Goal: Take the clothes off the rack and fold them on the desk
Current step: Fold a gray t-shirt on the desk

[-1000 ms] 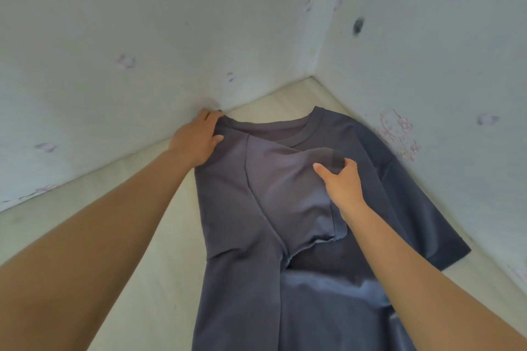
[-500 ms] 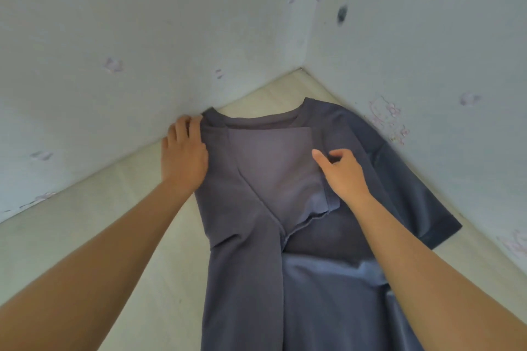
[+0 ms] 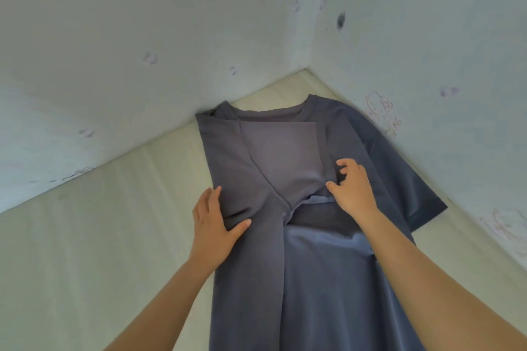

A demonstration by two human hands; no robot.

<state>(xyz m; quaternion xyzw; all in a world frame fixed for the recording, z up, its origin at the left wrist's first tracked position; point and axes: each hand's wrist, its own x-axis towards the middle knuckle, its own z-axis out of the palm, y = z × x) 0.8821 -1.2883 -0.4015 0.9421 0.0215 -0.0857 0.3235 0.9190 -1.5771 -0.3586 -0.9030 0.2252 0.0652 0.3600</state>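
Note:
A dark grey-blue T-shirt [image 3: 336,279] lies flat on the pale desk [image 3: 99,251], its collar toward the wall corner. Its left side and sleeve are folded inward over the chest; the right sleeve still spreads out toward the right wall. My left hand [image 3: 212,225] lies flat on the folded left edge, fingers straight, thumb out over the cloth. My right hand [image 3: 352,189] rests on the shirt's middle by the folded sleeve's hem, fingers loosely bent and touching the fabric.
Two pale blue walls [image 3: 142,37] with faint cartoon prints meet in a corner just beyond the collar, closing in the desk at the back and right. Bare desk surface stretches to the left of the shirt.
Both hands have slid from the shoulder area down toward me along the shirt. The folded sleeve, lifted a second ago, now lies flat on the chest.

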